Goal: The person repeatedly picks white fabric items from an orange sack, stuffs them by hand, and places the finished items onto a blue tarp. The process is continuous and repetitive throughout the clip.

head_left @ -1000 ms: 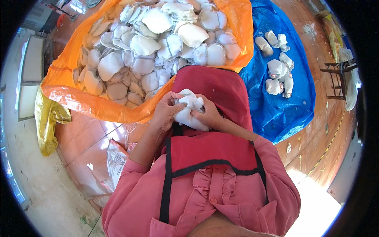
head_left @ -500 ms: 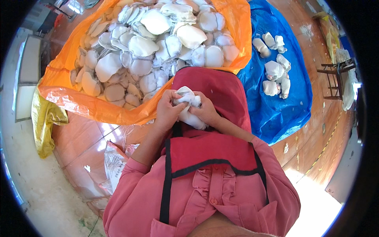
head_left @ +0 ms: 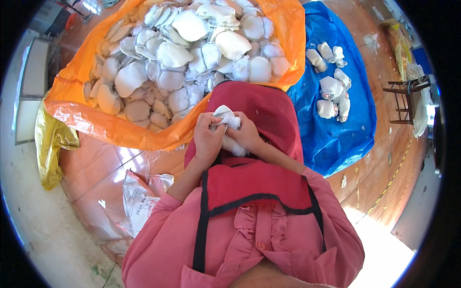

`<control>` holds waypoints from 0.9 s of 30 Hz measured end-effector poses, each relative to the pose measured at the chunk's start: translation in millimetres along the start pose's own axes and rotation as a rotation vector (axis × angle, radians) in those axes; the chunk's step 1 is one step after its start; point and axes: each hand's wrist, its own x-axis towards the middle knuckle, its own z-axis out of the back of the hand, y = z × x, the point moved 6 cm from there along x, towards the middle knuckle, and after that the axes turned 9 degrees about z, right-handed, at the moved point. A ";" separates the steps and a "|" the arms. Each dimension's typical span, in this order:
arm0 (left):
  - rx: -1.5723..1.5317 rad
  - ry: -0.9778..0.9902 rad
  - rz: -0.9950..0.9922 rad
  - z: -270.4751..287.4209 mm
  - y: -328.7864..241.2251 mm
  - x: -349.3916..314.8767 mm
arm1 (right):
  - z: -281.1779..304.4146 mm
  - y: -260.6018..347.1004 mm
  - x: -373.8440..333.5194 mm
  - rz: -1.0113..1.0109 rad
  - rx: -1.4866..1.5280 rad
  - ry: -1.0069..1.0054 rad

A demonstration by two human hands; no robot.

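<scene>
A soft white cloth bundle point(head_left: 234, 146) is above the red apron point(head_left: 273, 113) on my lap. My left hand point(head_left: 208, 139) pinches its upper left side between thumb and bent fingers. From the other side my right hand point(head_left: 248, 136) grips the same bundle, thumb near the left one. A folded white flap sticks up between both hands; the bundle's middle is partly hidden by my fingers. Just ahead lies a heap of flat, rounded white padded pieces point(head_left: 175, 55) in an orange plastic bag point(head_left: 129, 137).
To the right a blue plastic sheet point(head_left: 336, 144) bears several rolled white bundles point(head_left: 331, 89). A wooden stool point(head_left: 406, 103) stands farther right. At left, a yellow plastic bag point(head_left: 50, 158) hangs by the wall. A whitish printed sack point(head_left: 137, 197) lies on the tiled floor point(head_left: 96, 173).
Both hands keep hold of the bundle. My fingers have shifted slightly and the knuckles stand higher around the flap. The whole view has moved a little.
</scene>
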 end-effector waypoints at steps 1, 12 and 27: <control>0.009 -0.010 0.022 0.8 2.3 -0.6 | -1.3 -2.5 0.0 0.049 0.089 -0.014; -0.104 -0.005 0.069 3.7 18.3 -1.8 | -0.9 -21.5 -8.5 -0.098 0.834 0.053; -0.083 0.141 -0.061 7.7 -4.3 -8.2 | 0.3 -23.3 14.3 -0.137 0.498 0.044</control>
